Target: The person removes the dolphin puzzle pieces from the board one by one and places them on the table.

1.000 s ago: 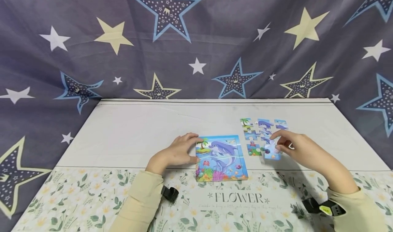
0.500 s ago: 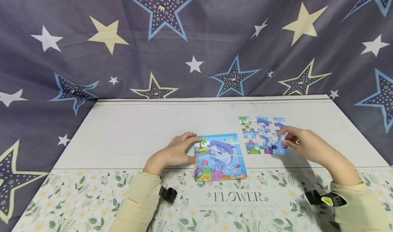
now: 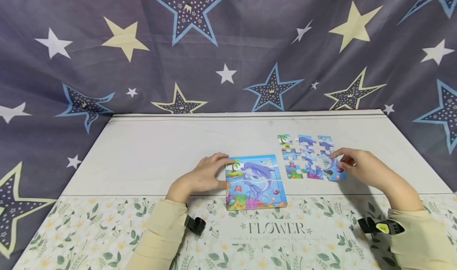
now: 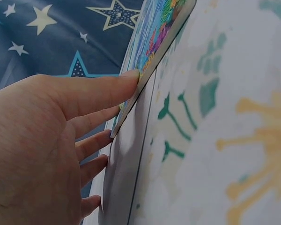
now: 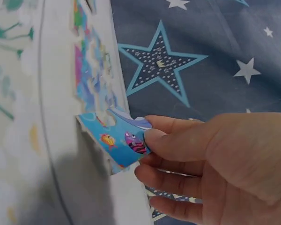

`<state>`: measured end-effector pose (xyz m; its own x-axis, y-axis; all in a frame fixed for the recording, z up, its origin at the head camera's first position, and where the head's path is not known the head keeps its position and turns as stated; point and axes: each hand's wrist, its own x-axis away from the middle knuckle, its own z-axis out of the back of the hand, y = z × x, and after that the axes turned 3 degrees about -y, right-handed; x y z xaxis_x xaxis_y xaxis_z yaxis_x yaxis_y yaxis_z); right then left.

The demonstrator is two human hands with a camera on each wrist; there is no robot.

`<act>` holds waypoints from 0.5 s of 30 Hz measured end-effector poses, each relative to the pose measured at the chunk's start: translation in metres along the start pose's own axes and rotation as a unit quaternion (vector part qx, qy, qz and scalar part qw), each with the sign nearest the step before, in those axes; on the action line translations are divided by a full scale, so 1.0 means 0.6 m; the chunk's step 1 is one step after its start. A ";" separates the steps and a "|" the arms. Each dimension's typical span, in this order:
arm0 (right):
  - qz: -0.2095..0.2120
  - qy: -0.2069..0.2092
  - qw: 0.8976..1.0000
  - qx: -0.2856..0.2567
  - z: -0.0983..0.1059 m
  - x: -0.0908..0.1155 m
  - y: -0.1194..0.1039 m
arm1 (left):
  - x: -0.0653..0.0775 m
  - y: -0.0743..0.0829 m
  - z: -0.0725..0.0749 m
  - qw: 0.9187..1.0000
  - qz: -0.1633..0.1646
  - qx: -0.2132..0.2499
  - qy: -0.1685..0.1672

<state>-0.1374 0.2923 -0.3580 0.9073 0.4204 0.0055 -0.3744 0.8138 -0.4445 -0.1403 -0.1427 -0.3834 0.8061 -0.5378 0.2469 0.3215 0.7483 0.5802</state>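
Note:
Beside the left hand (image 3: pixel 201 176) lies a square dolphin jigsaw puzzle (image 3: pixel 255 182) in a flat tray with a blue border. The thumb and index finger, fairly straight and spread apart, touch its left side; in the left wrist view the thumb tip (image 4: pixel 131 79) rests against the edge. The right hand (image 3: pixel 364 166) pinches a blue puzzle piece (image 5: pixel 119 136), printed with a striped purple fish and a small orange fish, between thumb and fingers. This piece is tilted in the right wrist view, at the lower right of several loose pieces (image 3: pixel 307 143) laid in rows.
The table has a white far part (image 3: pixel 171 143) and a floral cover (image 3: pixel 107 230) with the word FLOWER nearer the person. A dark star-patterned curtain (image 3: pixel 228 43) stands behind and along the sides. The loose pieces lie right of the puzzle.
The right hand has moved right with the piece, from over the bottom middle of the loose pieces to their lower right corner, uncovering pieces there. The left hand stays at the puzzle.

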 end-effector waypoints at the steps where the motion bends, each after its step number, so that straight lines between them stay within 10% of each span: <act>1: -0.008 -0.003 1.000 0.002 -0.002 -0.001 0.003 | 0.000 0.000 0.000 1.000 -0.001 0.000 0.000; 15: -0.067 -0.024 0.997 -0.005 -0.021 -0.007 0.028 | 0.002 0.003 0.002 1.000 0.002 -0.003 0.002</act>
<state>-0.1449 0.2993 -0.3768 0.9387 0.3275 0.1081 -0.2487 0.8600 -0.4456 -0.1394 -0.1425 -0.3812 0.8089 -0.5341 0.2459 0.3217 0.7521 0.5752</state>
